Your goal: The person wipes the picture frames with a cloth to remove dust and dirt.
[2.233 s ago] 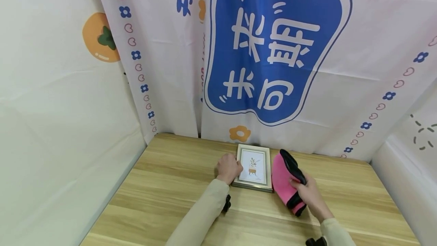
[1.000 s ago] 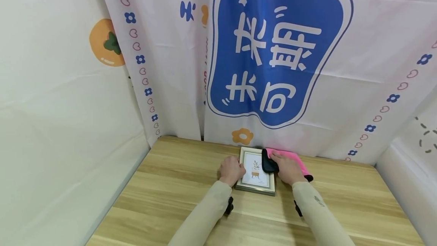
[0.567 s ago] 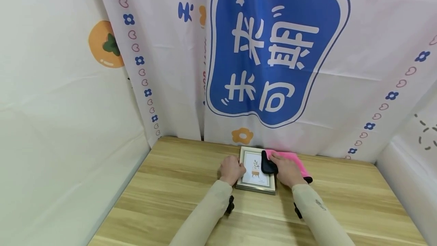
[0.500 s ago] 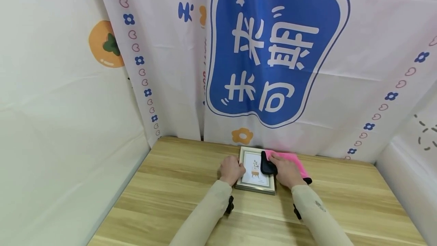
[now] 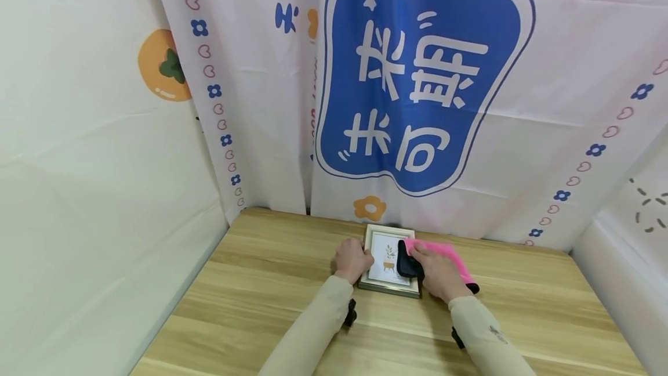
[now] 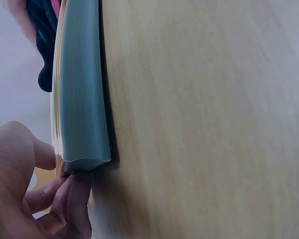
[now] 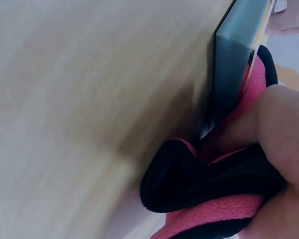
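A picture frame (image 5: pixel 388 289) with a pale rim and a potted-plant print lies face up near the table's back edge. My left hand (image 5: pixel 352 259) holds its left edge; the left wrist view has the thumb over the top and curled fingers against the frame's side (image 6: pixel 82 89). A folded pink cloth with black edging (image 5: pixel 409 267) covers the right part of the print. My right hand (image 5: pixel 440 271) grips the cloth and presses it onto the frame. Bunched cloth (image 7: pixel 209 179) hangs past the frame's side in the right wrist view. Some right fingers are hidden by the cloth.
The wooden table (image 5: pixel 250 295) reaches out on both sides of the frame. A white curtain (image 5: pixel 271 149) with a blue printed panel hangs right behind the back edge. Pale walls (image 5: pixel 104 190) stand at left and right.
The cloth, first held to the right of the frame, came onto its right part. Over the last half second it slid slightly toward me. The left hand kept its hold.
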A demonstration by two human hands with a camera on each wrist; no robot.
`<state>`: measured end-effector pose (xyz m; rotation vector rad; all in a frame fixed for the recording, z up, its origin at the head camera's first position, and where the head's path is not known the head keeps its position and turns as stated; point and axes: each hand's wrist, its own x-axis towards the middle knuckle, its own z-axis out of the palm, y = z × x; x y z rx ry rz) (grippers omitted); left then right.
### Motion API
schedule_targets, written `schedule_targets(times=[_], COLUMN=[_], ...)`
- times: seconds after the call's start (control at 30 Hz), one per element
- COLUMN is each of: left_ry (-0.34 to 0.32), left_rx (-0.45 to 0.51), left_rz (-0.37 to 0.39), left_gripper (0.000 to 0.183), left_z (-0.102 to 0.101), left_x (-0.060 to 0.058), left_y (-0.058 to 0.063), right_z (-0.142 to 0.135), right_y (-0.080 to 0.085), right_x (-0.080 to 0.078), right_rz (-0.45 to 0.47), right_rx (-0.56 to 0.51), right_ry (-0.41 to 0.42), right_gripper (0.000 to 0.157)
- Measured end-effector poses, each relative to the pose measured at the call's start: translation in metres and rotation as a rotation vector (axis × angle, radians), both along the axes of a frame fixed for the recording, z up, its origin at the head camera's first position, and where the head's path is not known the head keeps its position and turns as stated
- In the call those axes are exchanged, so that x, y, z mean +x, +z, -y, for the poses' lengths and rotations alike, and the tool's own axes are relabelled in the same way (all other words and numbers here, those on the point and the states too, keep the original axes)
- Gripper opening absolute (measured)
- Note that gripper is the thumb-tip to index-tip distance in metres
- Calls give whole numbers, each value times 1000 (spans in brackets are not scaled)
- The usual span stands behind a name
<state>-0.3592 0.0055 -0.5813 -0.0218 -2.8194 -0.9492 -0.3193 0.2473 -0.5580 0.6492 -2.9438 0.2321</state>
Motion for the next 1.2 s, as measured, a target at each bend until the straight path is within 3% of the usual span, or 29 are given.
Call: schedule_targets(times=[0.6, 0.83, 1.2], left_ry=[0, 22, 17], left_rx=[16, 0, -8], left_rz=[2, 37, -12], left_gripper=[49, 45, 44], left_z=[2, 4, -1], left_x=[-1, 1, 3], left_y=[-3, -6, 2], right_z=[4, 9, 8], right_y=[-7, -6, -3], right_x=[33, 54, 77], right_rz=[-75, -46, -21], right_rx=[-31, -3, -43], right_ry=[18, 23, 1], right_gripper=[74, 78, 84])
